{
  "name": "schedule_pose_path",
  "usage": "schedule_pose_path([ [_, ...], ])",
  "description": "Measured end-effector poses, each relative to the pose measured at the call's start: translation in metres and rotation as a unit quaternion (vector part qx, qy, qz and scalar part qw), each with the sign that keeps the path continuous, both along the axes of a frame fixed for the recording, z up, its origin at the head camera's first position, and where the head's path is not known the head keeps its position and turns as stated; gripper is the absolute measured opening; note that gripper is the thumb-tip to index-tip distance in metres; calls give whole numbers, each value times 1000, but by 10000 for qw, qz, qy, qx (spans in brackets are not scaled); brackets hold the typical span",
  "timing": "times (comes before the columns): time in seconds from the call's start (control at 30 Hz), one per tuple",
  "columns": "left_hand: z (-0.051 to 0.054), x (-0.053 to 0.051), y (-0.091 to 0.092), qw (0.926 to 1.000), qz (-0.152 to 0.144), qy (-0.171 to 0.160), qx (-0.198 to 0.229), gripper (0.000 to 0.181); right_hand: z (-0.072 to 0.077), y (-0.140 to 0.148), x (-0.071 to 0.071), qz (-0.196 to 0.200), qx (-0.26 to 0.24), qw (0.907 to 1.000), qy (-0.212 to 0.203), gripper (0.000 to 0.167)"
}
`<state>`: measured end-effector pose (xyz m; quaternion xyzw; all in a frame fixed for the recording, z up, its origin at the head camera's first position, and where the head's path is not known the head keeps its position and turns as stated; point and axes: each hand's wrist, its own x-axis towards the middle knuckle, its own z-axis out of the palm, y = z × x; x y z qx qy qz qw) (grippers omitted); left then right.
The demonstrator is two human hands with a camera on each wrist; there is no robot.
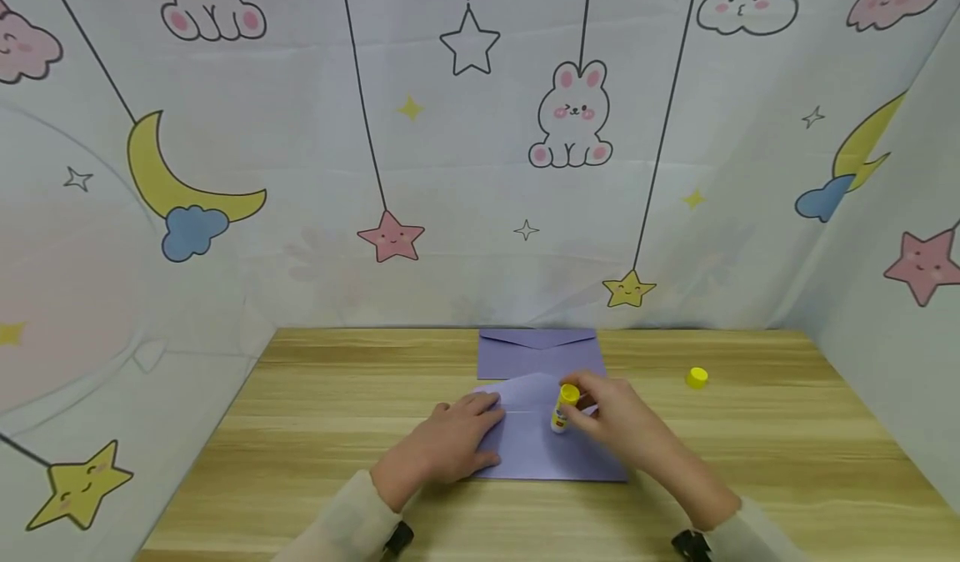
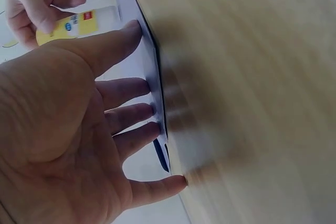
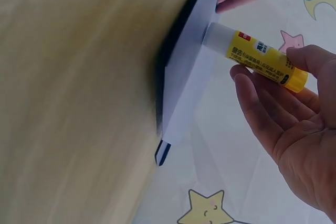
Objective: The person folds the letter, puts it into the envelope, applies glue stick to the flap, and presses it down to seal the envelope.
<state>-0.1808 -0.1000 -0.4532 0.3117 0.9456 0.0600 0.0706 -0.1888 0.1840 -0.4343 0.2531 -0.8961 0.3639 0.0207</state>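
Note:
A purple envelope (image 1: 540,458) lies on the wooden table with its flap (image 1: 525,389) folded open toward the back. My left hand (image 1: 457,441) rests on its left side, fingers extended; in the left wrist view the fingertips (image 2: 137,87) press on the paper, while the little finger reaches the wood. In my right hand (image 1: 618,420) a yellow and white glue stick (image 3: 257,57) is pinched between thumb and fingers. Its white end points down and touches the envelope near the flap fold.
Behind the open envelope lies a second purple envelope (image 1: 536,360) with its flap folded down. A yellow glue stick cap (image 1: 697,378) sits on the table (image 1: 757,437) at the right. A white printed curtain (image 1: 465,145) hangs along the back and sides.

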Motion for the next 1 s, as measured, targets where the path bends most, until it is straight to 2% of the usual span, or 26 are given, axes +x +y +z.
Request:
schedule_pose_path([
  [0.2, 2, 1, 1, 10000, -41, 27, -56, 65, -7, -5, -3, 81, 178, 9995, -229, 30],
  [0.73, 3, 0, 3, 9998, -8, -101, -158, 65, -7, -41, -6, 417, 224, 9989, -75, 32],
  [1.0, 4, -1, 3, 9996, 73, -217, -145, 66, -5, -59, -8, 795, 277, 9964, -82, 31],
])
